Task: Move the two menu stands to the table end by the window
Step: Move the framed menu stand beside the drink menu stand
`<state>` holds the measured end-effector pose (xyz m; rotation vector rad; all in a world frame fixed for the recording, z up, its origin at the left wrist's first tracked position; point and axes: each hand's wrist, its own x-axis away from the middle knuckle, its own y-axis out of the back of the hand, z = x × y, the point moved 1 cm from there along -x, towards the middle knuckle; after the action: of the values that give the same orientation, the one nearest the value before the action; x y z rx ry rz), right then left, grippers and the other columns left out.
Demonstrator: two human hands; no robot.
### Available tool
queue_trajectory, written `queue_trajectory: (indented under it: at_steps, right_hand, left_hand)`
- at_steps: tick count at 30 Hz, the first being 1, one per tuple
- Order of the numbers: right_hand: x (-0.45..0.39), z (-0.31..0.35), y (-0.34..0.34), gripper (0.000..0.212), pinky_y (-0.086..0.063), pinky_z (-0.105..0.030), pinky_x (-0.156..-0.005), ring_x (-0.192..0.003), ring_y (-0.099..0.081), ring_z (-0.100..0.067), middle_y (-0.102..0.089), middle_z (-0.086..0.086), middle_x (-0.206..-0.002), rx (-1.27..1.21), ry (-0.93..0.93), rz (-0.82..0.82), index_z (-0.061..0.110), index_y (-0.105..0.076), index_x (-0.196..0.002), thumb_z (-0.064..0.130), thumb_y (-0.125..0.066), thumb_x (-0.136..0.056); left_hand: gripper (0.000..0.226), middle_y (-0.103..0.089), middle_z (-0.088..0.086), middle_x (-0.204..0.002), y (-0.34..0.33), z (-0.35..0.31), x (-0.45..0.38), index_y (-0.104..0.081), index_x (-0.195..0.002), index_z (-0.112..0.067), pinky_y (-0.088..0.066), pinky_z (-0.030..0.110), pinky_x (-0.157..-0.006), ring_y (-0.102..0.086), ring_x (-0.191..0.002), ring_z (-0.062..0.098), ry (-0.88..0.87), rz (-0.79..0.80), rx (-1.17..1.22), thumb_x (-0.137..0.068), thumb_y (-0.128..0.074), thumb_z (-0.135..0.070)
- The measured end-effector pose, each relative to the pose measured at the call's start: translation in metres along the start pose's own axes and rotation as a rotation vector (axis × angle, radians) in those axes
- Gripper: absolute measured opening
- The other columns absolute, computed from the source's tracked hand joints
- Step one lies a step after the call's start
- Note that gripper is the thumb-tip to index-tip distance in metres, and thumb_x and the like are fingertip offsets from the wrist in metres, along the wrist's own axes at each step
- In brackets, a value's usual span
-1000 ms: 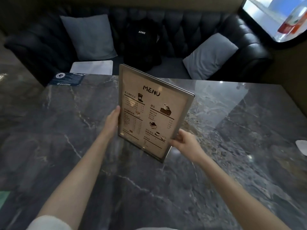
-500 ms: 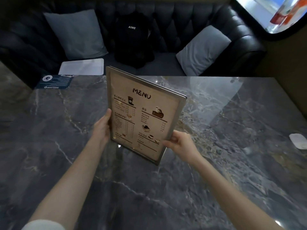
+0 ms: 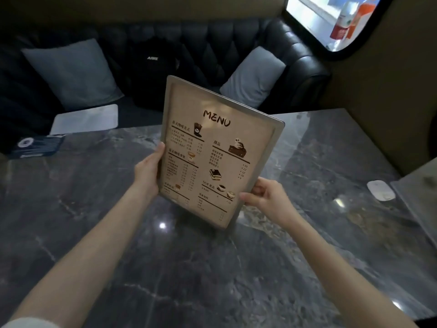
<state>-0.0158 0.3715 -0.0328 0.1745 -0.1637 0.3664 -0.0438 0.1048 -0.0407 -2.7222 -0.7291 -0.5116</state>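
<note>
At mid-frame the person holds one menu stand [image 3: 212,152] clear of the marble table [image 3: 212,268], the left hand [image 3: 147,172] clasping its left edge and the right hand [image 3: 266,197] pinching its lower right corner. This looks like the carrying step; next it must travel toward the window [image 3: 331,17] at upper right and be set down upright.

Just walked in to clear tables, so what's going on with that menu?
A person is holding one menu stand in both hands above the dark marble table. The left hand grips its left edge and the right hand its lower right corner. The window is at the far right. No second stand is clearly visible.
</note>
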Motion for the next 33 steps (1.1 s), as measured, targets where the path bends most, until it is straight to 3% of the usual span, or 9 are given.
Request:
queue_trajectory:
  at_steps: [5, 8, 10, 16, 23, 26, 29, 33]
  right_hand:
    - [0.012, 0.002, 0.067, 0.03, -0.057, -0.032, -0.084, -0.096, -0.068, -0.018, -0.07, -0.01, -0.105, 0.005, 0.006, -0.078, 0.008, -0.062, -0.106, -0.002, -0.064, -0.079]
    - [0.021, 0.003, 0.109, 0.027, -0.057, -0.031, -0.082, -0.094, -0.069, -0.016, -0.072, -0.002, -0.098, -0.012, 0.003, -0.11, 0.014, -0.064, -0.101, -0.003, -0.064, -0.079]
    - [0.025, 0.003, 0.137, 0.027, -0.058, -0.03, -0.081, -0.092, -0.069, -0.014, -0.072, 0.003, -0.094, -0.026, 0.006, -0.134, 0.018, -0.064, -0.096, -0.004, -0.063, -0.079]
    - [0.038, -0.006, 0.225, 0.03, -0.057, -0.034, -0.085, -0.097, -0.068, -0.017, -0.069, -0.012, -0.107, 0.039, -0.001, -0.209, 0.005, -0.061, -0.108, -0.002, -0.064, -0.079]
    - [0.046, -0.027, 0.313, 0.028, -0.054, -0.043, -0.09, -0.1, -0.066, -0.016, -0.07, -0.005, -0.106, 0.071, -0.056, -0.288, 0.019, -0.062, -0.103, 0.005, -0.066, -0.079]
    - [0.047, -0.033, 0.342, 0.027, -0.055, -0.042, -0.089, -0.101, -0.066, -0.016, -0.07, -0.004, -0.107, 0.064, -0.061, -0.311, 0.023, -0.061, -0.101, 0.005, -0.065, -0.08]
    - [0.047, -0.04, 0.364, 0.024, -0.056, -0.04, -0.087, -0.1, -0.066, -0.019, -0.069, -0.01, -0.11, 0.081, -0.066, -0.362, 0.013, -0.062, -0.103, 0.004, -0.064, -0.08]
    - [0.042, -0.05, 0.386, 0.023, -0.057, -0.032, -0.083, -0.096, -0.066, -0.014, -0.069, -0.008, -0.108, 0.118, -0.047, -0.423, 0.007, -0.062, -0.102, 0.006, -0.065, -0.08]
  left_hand:
    - [0.022, -0.071, 0.0, -0.082, -0.076, 0.001, 0.01, -0.066, -0.078, -0.015, -0.053, 0.027, -0.063, -0.068, -0.077, 0.015, -0.055, 0.068, -0.039, -0.083, -0.063, -0.037]
    - [0.031, -0.072, 0.005, -0.096, -0.124, 0.009, 0.015, -0.068, -0.092, -0.012, -0.057, 0.032, -0.072, -0.069, -0.087, 0.019, -0.038, 0.126, -0.057, -0.083, -0.061, -0.041]
    - [0.031, -0.072, 0.006, -0.098, -0.156, 0.014, 0.019, -0.067, -0.091, -0.013, -0.055, 0.035, -0.078, -0.068, -0.091, 0.021, -0.034, 0.13, -0.072, -0.083, -0.06, -0.042]
    - [0.028, -0.071, 0.005, -0.092, -0.254, 0.038, 0.028, -0.067, -0.085, -0.012, -0.053, 0.031, -0.069, -0.068, -0.085, 0.019, 0.003, 0.183, -0.039, -0.083, -0.062, -0.04]
    - [0.031, -0.07, 0.006, -0.093, -0.354, 0.069, 0.033, -0.066, -0.089, -0.009, -0.055, 0.031, -0.07, -0.068, -0.084, 0.019, 0.048, 0.235, -0.029, -0.081, -0.064, -0.039]
    - [0.03, -0.071, 0.007, -0.095, -0.389, 0.079, 0.03, -0.067, -0.089, -0.009, -0.056, 0.033, -0.074, -0.069, -0.084, 0.019, 0.067, 0.258, -0.021, -0.079, -0.067, -0.038]
    - [0.032, -0.072, 0.008, -0.099, -0.419, 0.089, 0.023, -0.068, -0.09, -0.009, -0.056, 0.037, -0.08, -0.07, -0.089, 0.02, 0.089, 0.315, -0.01, -0.078, -0.067, -0.039]
    - [0.027, -0.07, 0.005, -0.095, -0.458, 0.099, 0.016, -0.066, -0.088, -0.01, -0.056, 0.029, -0.075, -0.069, -0.084, 0.015, 0.058, 0.367, -0.011, -0.083, -0.062, -0.036]
